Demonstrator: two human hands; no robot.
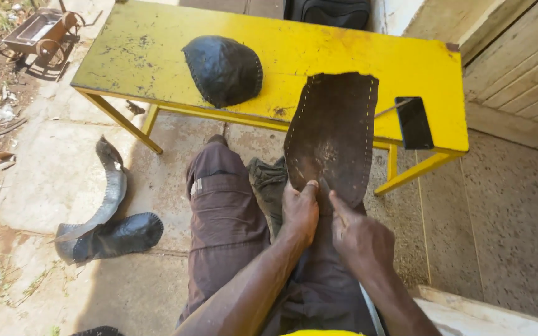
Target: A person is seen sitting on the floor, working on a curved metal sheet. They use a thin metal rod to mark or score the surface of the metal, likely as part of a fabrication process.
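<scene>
We hold the near end of a long brown leather piece with stitch holes (332, 134).

Our left hand (300, 211) presses its thumb on the leather's near end, over our lap. Our right hand (361, 239) pinches closed beside it, maybe on a thin tool; we cannot tell. The far end rests on the near edge of the yellow metal table (344, 46). Holes line both long sides, and no thread shows, so sewing looks not yet started. It runs from us straight away.
</scene>
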